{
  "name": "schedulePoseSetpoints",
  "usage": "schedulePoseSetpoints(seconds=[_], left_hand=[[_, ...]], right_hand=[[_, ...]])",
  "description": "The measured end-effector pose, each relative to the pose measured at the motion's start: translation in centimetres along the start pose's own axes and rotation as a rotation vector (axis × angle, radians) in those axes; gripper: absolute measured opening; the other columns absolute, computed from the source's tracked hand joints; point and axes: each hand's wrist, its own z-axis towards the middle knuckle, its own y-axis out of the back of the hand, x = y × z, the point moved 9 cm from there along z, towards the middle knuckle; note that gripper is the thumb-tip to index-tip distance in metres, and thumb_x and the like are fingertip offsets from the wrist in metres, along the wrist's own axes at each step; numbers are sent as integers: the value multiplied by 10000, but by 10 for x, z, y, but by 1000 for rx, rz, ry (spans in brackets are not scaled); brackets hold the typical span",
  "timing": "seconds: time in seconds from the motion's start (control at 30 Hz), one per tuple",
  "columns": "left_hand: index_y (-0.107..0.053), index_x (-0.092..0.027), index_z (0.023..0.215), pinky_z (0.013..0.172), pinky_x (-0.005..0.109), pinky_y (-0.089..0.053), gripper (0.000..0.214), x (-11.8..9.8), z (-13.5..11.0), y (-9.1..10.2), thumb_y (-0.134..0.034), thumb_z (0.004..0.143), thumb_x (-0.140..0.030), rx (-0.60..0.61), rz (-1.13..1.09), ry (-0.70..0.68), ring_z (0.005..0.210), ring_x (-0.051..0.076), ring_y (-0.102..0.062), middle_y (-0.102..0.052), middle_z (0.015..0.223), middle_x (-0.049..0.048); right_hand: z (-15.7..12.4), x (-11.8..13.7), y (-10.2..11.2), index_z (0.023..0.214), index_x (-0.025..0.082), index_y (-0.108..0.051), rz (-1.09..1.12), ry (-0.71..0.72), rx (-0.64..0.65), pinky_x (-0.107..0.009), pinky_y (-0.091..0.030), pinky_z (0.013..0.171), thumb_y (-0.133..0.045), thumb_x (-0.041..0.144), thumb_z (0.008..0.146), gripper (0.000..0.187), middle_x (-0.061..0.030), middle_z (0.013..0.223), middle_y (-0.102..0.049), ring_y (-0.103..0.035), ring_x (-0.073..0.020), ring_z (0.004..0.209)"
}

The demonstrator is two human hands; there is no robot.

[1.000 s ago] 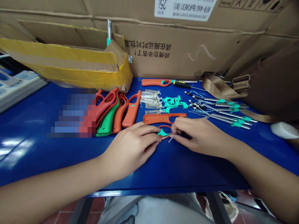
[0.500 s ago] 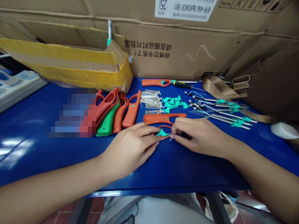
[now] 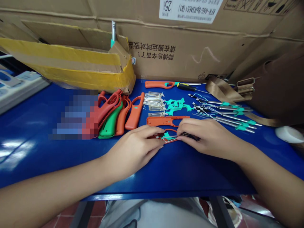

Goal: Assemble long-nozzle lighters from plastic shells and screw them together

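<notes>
My left hand [image 3: 136, 148] is closed on an orange lighter shell half [image 3: 171, 129], pinning it near the table's front. Most of its handle hides under my fingers. Inside the loop end lies a turquoise trigger piece [image 3: 169, 136], with thin white wires and a small black part beside it. My right hand [image 3: 205, 136] pinches a slim dark tool [image 3: 193, 136]; its thin metal tip reaches left to the turquoise piece. Just behind both hands is another orange shell half [image 3: 161, 121], inner side up.
Left stand orange, red and green lighter shells [image 3: 134, 114]. Behind are clear fuel tanks [image 3: 154, 99], turquoise triggers [image 3: 178, 106] and a screwdriver [image 3: 186, 86]. Metal lighter tubes [image 3: 235, 122] lie right. A yellow-taped box [image 3: 95, 72] and large carton [image 3: 190, 47] border the back.
My right hand's fingers have shifted slightly right, and the tool's tip now shows across the turquoise piece. The white wires sit lower. My left hand stays almost in place.
</notes>
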Motion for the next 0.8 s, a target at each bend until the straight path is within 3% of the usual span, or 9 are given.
schedulePoseSetpoints(seconds=[0.3,0.47,0.63,0.73,0.8], left_hand=[[-749,-181,1065,958,359,-595,171,2,2,1,-591,999,-185,10,-25,16,1070,213,-709,-712,1194,81],[-711,-184,1059,957,333,-583,140,9,13,16,-656,966,-272,-24,-108,113,1079,204,-697,-716,1153,73],[-728,-162,1071,976,418,-540,165,17,45,32,-613,973,-229,57,176,45,1029,242,-673,-741,1043,69],[-752,-135,1000,911,440,-543,150,38,62,36,-620,935,-166,98,375,100,974,275,-660,-743,999,91],[-763,-137,962,885,423,-547,141,49,70,31,-634,921,-173,144,379,125,958,271,-666,-742,976,94]], right_hand=[[-1,4,-2,965,222,-638,12,29,35,-275,-426,674,-502,241,1018,147,-19,951,-688,-644,-155,790],[-4,6,-3,993,233,-596,43,35,64,-276,-415,681,-500,213,998,99,7,911,-657,-612,-146,765],[-4,7,-1,963,229,-585,32,35,57,-281,-416,690,-499,195,991,97,8,892,-648,-597,-146,753],[-4,8,0,950,225,-581,17,49,55,-282,-410,678,-500,190,985,95,2,882,-649,-590,-148,739],[-4,8,0,941,223,-580,3,54,53,-281,-404,669,-500,192,983,95,2,874,-645,-585,-149,731]])
